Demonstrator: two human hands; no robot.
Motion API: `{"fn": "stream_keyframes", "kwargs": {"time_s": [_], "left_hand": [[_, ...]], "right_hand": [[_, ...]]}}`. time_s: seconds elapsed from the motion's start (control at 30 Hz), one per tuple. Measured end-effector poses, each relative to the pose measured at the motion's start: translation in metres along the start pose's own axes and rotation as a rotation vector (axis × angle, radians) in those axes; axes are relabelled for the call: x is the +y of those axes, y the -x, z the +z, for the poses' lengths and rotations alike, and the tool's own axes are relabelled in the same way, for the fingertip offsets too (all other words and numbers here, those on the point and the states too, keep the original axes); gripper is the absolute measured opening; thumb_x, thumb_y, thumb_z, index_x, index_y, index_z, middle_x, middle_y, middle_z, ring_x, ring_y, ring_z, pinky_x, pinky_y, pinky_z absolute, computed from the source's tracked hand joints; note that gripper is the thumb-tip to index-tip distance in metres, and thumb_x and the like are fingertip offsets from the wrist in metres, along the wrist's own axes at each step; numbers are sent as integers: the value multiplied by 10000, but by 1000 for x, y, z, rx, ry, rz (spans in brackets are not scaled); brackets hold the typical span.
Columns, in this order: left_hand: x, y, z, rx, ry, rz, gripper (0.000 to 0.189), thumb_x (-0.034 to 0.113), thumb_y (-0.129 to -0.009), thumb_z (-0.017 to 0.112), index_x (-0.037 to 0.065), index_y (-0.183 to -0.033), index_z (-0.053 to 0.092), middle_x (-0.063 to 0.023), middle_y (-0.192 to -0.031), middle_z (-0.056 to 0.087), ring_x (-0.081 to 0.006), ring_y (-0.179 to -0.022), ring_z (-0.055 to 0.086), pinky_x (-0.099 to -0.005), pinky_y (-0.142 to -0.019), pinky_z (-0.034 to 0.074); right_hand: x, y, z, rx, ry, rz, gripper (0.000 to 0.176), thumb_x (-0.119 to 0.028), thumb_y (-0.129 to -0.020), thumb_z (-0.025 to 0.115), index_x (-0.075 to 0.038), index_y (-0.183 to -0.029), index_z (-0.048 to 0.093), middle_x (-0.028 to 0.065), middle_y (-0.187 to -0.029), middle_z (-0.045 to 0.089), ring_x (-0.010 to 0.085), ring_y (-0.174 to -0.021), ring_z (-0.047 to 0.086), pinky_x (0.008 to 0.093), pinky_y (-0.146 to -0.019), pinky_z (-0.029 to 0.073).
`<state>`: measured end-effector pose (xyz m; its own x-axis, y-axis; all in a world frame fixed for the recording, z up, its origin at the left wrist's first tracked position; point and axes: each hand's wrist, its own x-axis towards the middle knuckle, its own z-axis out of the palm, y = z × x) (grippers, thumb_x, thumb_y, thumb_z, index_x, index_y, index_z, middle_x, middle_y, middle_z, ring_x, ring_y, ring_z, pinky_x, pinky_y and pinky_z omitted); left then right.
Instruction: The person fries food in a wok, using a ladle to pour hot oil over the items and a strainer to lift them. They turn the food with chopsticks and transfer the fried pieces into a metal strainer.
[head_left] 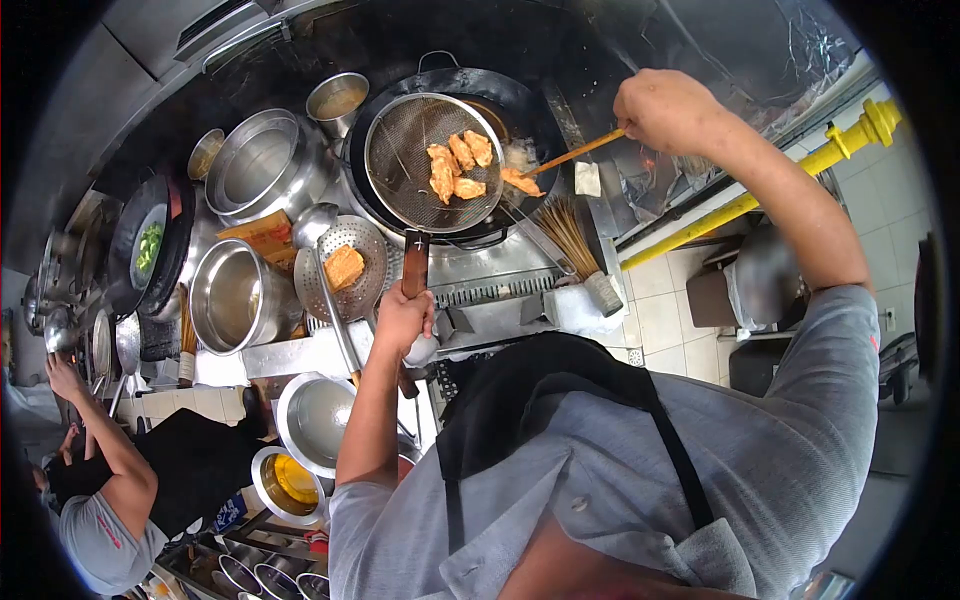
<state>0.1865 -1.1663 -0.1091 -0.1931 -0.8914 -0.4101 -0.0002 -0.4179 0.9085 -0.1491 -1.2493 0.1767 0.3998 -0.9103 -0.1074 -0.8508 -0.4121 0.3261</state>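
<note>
My left hand (402, 318) grips the dark handle of a round wire-mesh strainer (400, 160) held over a big black wok (520, 100). Several golden fried pieces (455, 168) lie in the strainer. Long wooden chopsticks (570, 156) are held in my right hand (665, 108), raised at the wok's right side. Their tips touch another fried piece (520, 182) at the strainer's right edge.
A perforated ladle (365, 290) holding one fried piece lies left of the strainer. Steel pots (255, 165) and bowls (312, 418) crowd the counter's left side. A bamboo brush (580, 250) lies right of the wok. Another person (110, 500) works at lower left. A yellow pipe (780, 175) runs at right.
</note>
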Motion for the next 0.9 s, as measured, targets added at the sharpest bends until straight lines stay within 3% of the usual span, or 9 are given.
{"fn": "stream_keyframes", "kwargs": {"time_s": [0.23, 0.3, 0.4, 0.53, 0.57, 0.8, 0.9], "left_hand": [[8, -2, 10, -10, -8, 46, 79, 33, -861, 526, 8, -839, 455, -34, -565, 488, -110, -397, 438, -263, -340, 361], [10, -2, 9, -35, -8, 31, 78, 32, -862, 525, 6, -848, 452, -33, -564, 487, -109, -398, 437, -261, -342, 361], [11, 0, 9, -54, -19, 28, 78, 30, -864, 524, 5, -858, 451, -32, -563, 484, -108, -400, 436, -259, -344, 359], [12, 3, 12, -69, -18, 33, 81, 32, -866, 528, 3, -873, 452, -33, -579, 487, -105, -402, 437, -257, -345, 363], [13, 6, 15, -50, -23, 8, 94, 35, -864, 538, 2, -881, 452, -36, -601, 498, -104, -402, 437, -258, -344, 370], [9, 6, 18, -24, 0, 6, 110, 36, -855, 552, 1, -889, 453, -35, -606, 495, -103, -401, 438, -260, -343, 374], [7, 7, 15, -18, -4, 3, 106, 30, -851, 550, 0, -886, 454, -37, -603, 496, -106, -402, 442, -260, -342, 371]], "right_hand": [[-5, 0, 8, -13, -11, 34, 68, -69, -691, 617, -31, -709, 671, 163, -775, 660, 331, -780, 647, 420, -671, 522], [-8, -3, 6, -98, 13, -5, 89, -49, -697, 602, -21, -742, 674, 170, -810, 665, 336, -787, 649, 426, -684, 525], [-11, -18, 31, -69, 26, -1, 61, -65, -679, 614, -45, -703, 666, 158, -729, 651, 337, -761, 642, 424, -663, 518], [-21, -17, 58, -76, -49, 12, 83, -53, -674, 614, -46, -737, 668, 173, -774, 658, 346, -793, 649, 430, -689, 524], [-22, -12, 64, -119, -63, 7, 144, -55, -740, 550, -9, -803, 670, 173, -859, 672, 349, -824, 651, 428, -713, 531], [-32, 47, 175, -70, -270, 185, 169, -75, -771, 503, -32, -822, 658, 182, -858, 659, 348, -830, 649, 438, -720, 524], [-32, 52, 181, -22, -311, 206, 179, -76, -777, 490, -37, -846, 650, 180, -882, 653, 352, -836, 645, 446, -727, 518]]}}
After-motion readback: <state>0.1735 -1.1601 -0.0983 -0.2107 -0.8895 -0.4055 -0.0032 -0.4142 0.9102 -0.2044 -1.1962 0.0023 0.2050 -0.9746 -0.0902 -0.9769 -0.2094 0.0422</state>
